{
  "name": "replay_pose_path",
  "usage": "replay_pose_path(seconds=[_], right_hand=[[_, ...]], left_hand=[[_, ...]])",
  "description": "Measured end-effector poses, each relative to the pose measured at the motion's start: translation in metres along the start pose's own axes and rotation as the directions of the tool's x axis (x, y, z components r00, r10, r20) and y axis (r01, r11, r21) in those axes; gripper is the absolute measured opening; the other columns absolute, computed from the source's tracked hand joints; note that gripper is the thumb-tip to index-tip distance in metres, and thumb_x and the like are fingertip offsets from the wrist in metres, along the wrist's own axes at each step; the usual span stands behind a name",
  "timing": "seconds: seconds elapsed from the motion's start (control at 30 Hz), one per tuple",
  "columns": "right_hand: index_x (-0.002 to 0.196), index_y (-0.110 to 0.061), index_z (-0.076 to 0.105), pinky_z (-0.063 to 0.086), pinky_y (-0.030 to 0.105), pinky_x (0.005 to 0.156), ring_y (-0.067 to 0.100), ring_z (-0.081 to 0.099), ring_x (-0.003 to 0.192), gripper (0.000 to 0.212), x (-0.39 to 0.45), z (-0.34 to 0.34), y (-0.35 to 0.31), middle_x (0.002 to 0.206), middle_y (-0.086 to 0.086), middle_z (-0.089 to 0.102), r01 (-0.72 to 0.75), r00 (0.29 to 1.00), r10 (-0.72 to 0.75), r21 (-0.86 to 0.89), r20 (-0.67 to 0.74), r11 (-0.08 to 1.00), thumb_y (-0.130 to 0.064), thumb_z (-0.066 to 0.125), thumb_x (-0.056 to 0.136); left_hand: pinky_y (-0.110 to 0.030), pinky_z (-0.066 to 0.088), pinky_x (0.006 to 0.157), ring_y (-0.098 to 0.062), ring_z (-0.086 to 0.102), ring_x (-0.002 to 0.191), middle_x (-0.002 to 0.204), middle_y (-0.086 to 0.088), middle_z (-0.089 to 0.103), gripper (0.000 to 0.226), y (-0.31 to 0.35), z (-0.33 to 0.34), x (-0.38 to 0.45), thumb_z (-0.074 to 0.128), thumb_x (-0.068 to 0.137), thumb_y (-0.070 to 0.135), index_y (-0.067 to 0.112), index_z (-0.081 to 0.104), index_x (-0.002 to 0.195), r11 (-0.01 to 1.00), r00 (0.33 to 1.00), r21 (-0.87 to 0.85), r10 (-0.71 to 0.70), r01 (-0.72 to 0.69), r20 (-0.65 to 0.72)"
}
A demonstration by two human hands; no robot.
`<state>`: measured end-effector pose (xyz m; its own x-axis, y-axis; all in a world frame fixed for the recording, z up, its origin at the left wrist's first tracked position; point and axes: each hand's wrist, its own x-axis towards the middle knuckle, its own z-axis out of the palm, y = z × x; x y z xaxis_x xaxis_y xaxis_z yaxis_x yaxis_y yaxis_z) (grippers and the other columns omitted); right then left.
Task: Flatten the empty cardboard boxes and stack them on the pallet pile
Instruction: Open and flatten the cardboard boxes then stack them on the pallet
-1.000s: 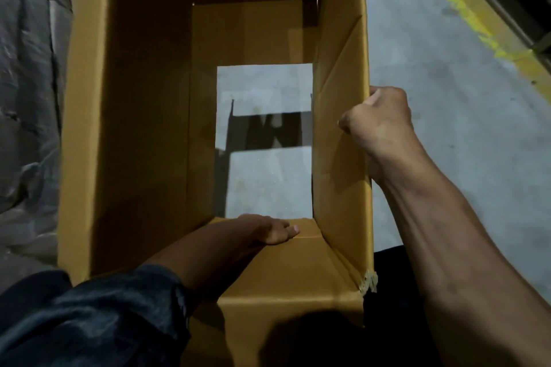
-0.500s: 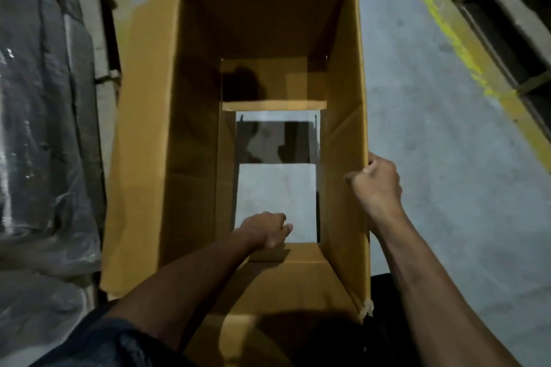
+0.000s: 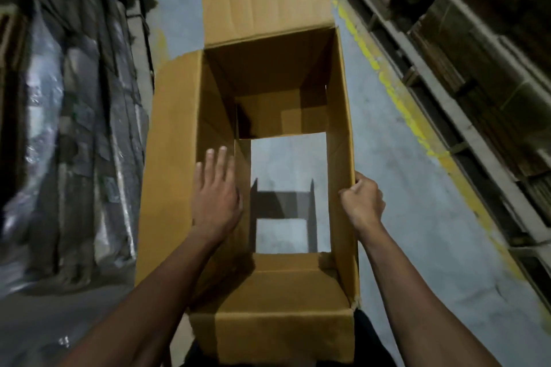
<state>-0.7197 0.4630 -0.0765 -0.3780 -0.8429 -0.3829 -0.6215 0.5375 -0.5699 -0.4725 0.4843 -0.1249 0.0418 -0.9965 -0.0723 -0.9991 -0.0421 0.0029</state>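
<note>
Upright before the person, the open-bottomed cardboard box [image 3: 268, 158] shows the grey floor [image 3: 417, 217] through it. Left hand [image 3: 215, 197] presses flat inside its left wall, fingers straight and together; right hand [image 3: 362, 202] grips the right wall's edge, fingers clamped.

One view only, a head-worn wide-angle camera, looking forward and steeply down from the person's own eye height. It looks straight into the open top of the box [image 3: 268, 158] and right through its open bottom to the floor [image 3: 417, 217]. Both forearms enter from the bottom edge; left hand [image 3: 216, 197] and right hand [image 3: 362, 202] sit close to the lens, mid-frame. The box fills the centre, close up. Wide-angle bending curves the edges: wrapped stacks [image 3: 74, 128] lean in on the left, racking [image 3: 477, 98] runs diagonally down the right beside a yellow line [image 3: 396, 98]. No second view, so no overlap.
</note>
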Motion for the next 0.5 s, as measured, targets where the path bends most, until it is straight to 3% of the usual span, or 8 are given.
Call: replay_pose_path(seconds=[0.07, 0.2, 0.27, 0.33, 0.4, 0.5], right_hand=[[0.12, -0.016, 0.066, 0.046, 0.037, 0.091, 0.033, 0.061, 0.101, 0.028, -0.01, -0.023, -0.022, 0.091, 0.0, 0.055, 0.011, 1.0, -0.011, 0.009, -0.029, 1.0, -0.007, 0.057, 0.096], [0.107, -0.019, 0.067, 0.044, 0.034, 0.085, 0.027, 0.053, 0.085, 0.021, -0.025, -0.049, -0.056, 0.088, 0.002, 0.057, 0.004, 0.997, 0.001, 0.061, -0.079, 0.998, -0.006, 0.055, 0.094], [0.098, -0.021, 0.064, 0.045, 0.035, 0.083, 0.029, 0.054, 0.084, 0.018, -0.032, -0.056, -0.067, 0.087, 0.004, 0.059, -0.005, 0.996, 0.014, 0.102, -0.088, 0.995, -0.006, 0.056, 0.092], [0.089, -0.022, 0.06, 0.045, 0.035, 0.081, 0.033, 0.057, 0.086, 0.018, -0.036, -0.061, -0.074, 0.085, 0.006, 0.061, -0.016, 0.995, 0.029, 0.133, -0.097, 0.991, -0.005, 0.057, 0.089], [0.088, -0.022, 0.059, 0.044, 0.034, 0.078, 0.033, 0.055, 0.085, 0.017, -0.038, -0.065, -0.079, 0.086, 0.007, 0.061, -0.021, 0.994, 0.037, 0.151, -0.103, 0.988, -0.004, 0.057, 0.088], [0.091, -0.021, 0.059, 0.043, 0.032, 0.075, 0.032, 0.055, 0.083, 0.017, -0.034, -0.068, -0.088, 0.087, 0.007, 0.061, -0.023, 0.991, 0.046, 0.183, -0.123, 0.983, -0.004, 0.056, 0.089]], left_hand=[[-0.053, 0.003, 0.122, -0.035, -0.002, 0.152, 0.165, -0.016, -0.002, 0.083, -0.023, -0.031, 0.002, 0.054, 0.096, 0.033, 0.008, 0.006, 0.158, 0.985, 0.99, -0.124, -0.129, 0.121, -0.052], [-0.054, 0.023, 0.12, -0.038, 0.012, 0.151, 0.165, -0.019, 0.007, 0.091, -0.048, -0.076, 0.006, 0.063, 0.094, 0.028, 0.005, 0.002, 0.157, 0.904, 0.952, -0.302, -0.301, 0.301, 0.048], [-0.055, 0.032, 0.115, -0.039, 0.027, 0.146, 0.16, -0.021, 0.022, 0.086, -0.059, -0.093, 0.009, 0.066, 0.092, 0.025, 0.006, 0.012, 0.156, 0.864, 0.936, -0.376, -0.35, 0.334, 0.028], [-0.054, 0.049, 0.098, -0.034, 0.054, 0.121, 0.138, -0.019, 0.05, 0.067, -0.071, -0.107, 0.014, 0.067, 0.091, 0.023, 0.008, 0.031, 0.145, 0.824, 0.928, -0.469, -0.372, 0.319, -0.022], [-0.047, 0.055, 0.079, -0.024, 0.06, 0.091, 0.114, -0.013, 0.061, 0.048, -0.077, -0.125, 0.018, 0.065, 0.093, 0.022, 0.01, 0.042, 0.133, 0.795, 0.928, -0.526, -0.372, 0.303, -0.027], [-0.042, 0.054, 0.074, -0.024, 0.06, 0.085, 0.107, -0.013, 0.064, 0.039, -0.082, -0.138, 0.02, 0.061, 0.097, 0.019, 0.007, 0.049, 0.132, 0.813, 0.944, -0.514, -0.331, 0.276, -0.016]])
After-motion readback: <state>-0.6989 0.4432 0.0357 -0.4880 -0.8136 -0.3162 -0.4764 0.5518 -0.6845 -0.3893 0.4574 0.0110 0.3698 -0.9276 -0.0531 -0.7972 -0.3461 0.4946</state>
